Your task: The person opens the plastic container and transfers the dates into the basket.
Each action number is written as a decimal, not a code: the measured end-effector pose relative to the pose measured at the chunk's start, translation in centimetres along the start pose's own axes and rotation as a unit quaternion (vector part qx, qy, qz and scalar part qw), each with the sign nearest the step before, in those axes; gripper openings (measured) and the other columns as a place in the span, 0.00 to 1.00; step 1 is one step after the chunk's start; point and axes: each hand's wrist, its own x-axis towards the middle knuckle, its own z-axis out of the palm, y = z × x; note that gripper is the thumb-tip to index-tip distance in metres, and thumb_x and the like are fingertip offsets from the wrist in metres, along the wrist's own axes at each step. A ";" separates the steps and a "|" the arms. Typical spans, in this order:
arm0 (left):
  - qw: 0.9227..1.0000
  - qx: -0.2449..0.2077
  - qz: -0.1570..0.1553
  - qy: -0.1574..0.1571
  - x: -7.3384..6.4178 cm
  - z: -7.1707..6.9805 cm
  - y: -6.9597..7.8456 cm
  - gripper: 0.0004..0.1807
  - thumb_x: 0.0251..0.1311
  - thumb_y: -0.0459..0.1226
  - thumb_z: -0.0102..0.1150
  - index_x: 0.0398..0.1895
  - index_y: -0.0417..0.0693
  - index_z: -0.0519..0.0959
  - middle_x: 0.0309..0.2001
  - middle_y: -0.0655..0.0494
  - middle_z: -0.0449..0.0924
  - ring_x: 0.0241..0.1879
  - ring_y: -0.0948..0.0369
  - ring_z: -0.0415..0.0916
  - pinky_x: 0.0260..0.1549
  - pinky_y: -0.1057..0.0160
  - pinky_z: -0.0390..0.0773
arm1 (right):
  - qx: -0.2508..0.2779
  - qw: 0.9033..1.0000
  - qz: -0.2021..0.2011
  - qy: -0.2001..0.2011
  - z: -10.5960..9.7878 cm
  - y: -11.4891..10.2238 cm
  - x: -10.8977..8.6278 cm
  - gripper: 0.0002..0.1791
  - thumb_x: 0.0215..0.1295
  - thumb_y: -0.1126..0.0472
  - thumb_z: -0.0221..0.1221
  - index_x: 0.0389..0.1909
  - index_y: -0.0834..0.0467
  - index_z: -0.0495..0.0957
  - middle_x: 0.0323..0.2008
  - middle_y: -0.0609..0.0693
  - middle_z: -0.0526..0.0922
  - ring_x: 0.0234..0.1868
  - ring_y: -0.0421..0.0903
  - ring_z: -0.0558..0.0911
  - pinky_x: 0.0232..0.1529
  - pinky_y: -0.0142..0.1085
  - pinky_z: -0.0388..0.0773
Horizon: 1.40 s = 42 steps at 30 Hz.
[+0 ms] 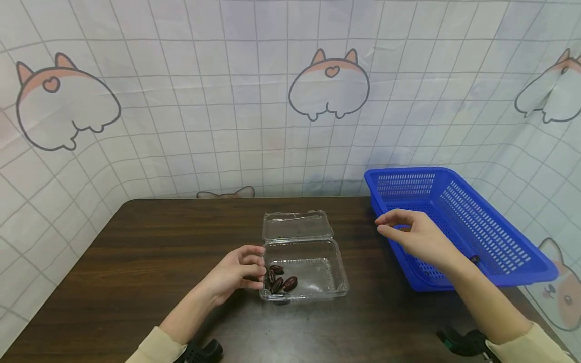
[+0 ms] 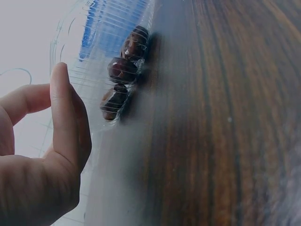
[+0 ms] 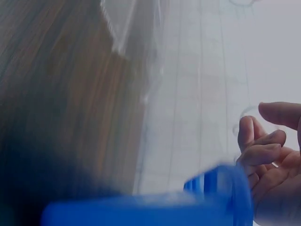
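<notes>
A clear plastic clamshell box (image 1: 313, 262) lies on the table with its lid (image 1: 297, 227) folded back. Several dark brown, glossy dates (image 1: 290, 284) are gathered at its left end; through the box wall the left wrist view shows dates (image 2: 123, 70) in a row. My left hand (image 1: 238, 272) is at the box's left wall, fingertips right at its side and nothing pinched between them. Above the left rim of the blue basket (image 1: 499, 217), my right hand (image 1: 419, 237) hovers with thumb and forefinger apart and nothing between them. Its other fingers (image 3: 263, 155) bend loosely.
Inside the basket, near its front right, one small dark date (image 1: 474, 259) shows beside my right forearm. The dark wooden table (image 1: 136, 262) ends at the back against a white checked cloth (image 1: 218, 126) with cartoon prints, which also closes off both sides.
</notes>
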 end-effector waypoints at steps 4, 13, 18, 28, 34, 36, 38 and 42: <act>1.000 0.000 -0.002 0.001 -0.1 0.1 0.1 0.30 0.67 0.26 0.59 0.70 0.30 0.60 0.45 0.46 0.75 0.39 0.57 0.78 0.38 0.58 0.87 | -0.003 0.999 -0.033 -0.030 1.8 -1.0 1.1 0.15 0.75 0.52 0.61 0.53 0.56 0.82 0.48 0.52 0.83 0.45 0.50 0.82 0.39 0.42 0.79; 1.000 0.001 -0.004 0.001 0.1 0.0 -0.1 0.30 0.67 0.26 0.59 0.69 0.30 0.60 0.45 0.46 0.75 0.39 0.56 0.78 0.39 0.57 0.87 | 0.002 0.994 -0.068 -0.084 5.2 -2.0 2.8 0.11 0.71 0.56 0.65 0.48 0.56 0.84 0.40 0.48 0.84 0.39 0.51 0.81 0.35 0.41 0.78; 1.000 0.001 -0.002 0.003 0.1 0.0 -0.2 0.30 0.66 0.26 0.59 0.70 0.30 0.60 0.45 0.46 0.75 0.39 0.56 0.78 0.39 0.57 0.88 | 0.003 0.990 -0.088 -0.107 6.2 -2.3 3.3 0.09 0.71 0.57 0.65 0.48 0.54 0.84 0.40 0.47 0.84 0.41 0.48 0.81 0.36 0.41 0.78; 1.000 0.004 -0.004 0.004 0.1 0.0 -0.2 0.30 0.67 0.25 0.58 0.69 0.29 0.61 0.43 0.46 0.76 0.38 0.56 0.78 0.39 0.57 0.88 | -0.012 0.977 -0.112 -0.179 9.1 -2.5 4.0 0.11 0.69 0.57 0.68 0.48 0.55 0.84 0.39 0.44 0.84 0.36 0.46 0.81 0.37 0.36 0.81; 1.000 0.002 -0.003 0.005 0.0 0.1 -0.2 0.30 0.67 0.25 0.58 0.69 0.30 0.61 0.43 0.46 0.76 0.38 0.56 0.79 0.38 0.57 0.87 | -0.013 0.970 -0.119 -0.210 11.2 -2.5 4.6 0.11 0.68 0.60 0.67 0.49 0.58 0.85 0.37 0.42 0.84 0.34 0.46 0.81 0.34 0.36 0.79; 1.000 0.001 -0.002 0.004 0.0 0.0 -0.2 0.30 0.67 0.26 0.59 0.69 0.30 0.61 0.43 0.47 0.76 0.38 0.56 0.79 0.38 0.57 0.87 | -0.013 0.969 -0.118 -0.217 11.8 -2.5 4.9 0.12 0.68 0.62 0.67 0.50 0.59 0.84 0.36 0.42 0.84 0.29 0.44 0.79 0.29 0.35 0.77; 1.000 0.001 0.000 0.002 0.0 0.0 -0.2 0.30 0.67 0.26 0.59 0.69 0.30 0.61 0.43 0.47 0.76 0.38 0.56 0.78 0.39 0.57 0.87 | -0.009 0.968 -0.119 -0.222 12.4 -2.5 5.1 0.12 0.67 0.63 0.67 0.50 0.61 0.84 0.36 0.42 0.84 0.26 0.43 0.78 0.27 0.34 0.76; 1.000 0.000 0.003 0.001 -0.1 0.0 -0.1 0.30 0.67 0.26 0.59 0.70 0.30 0.60 0.43 0.47 0.76 0.38 0.56 0.78 0.38 0.57 0.88 | -0.011 0.966 -0.121 -0.228 13.4 -2.6 5.5 0.14 0.66 0.66 0.67 0.52 0.62 0.84 0.36 0.43 0.84 0.26 0.42 0.77 0.26 0.33 0.74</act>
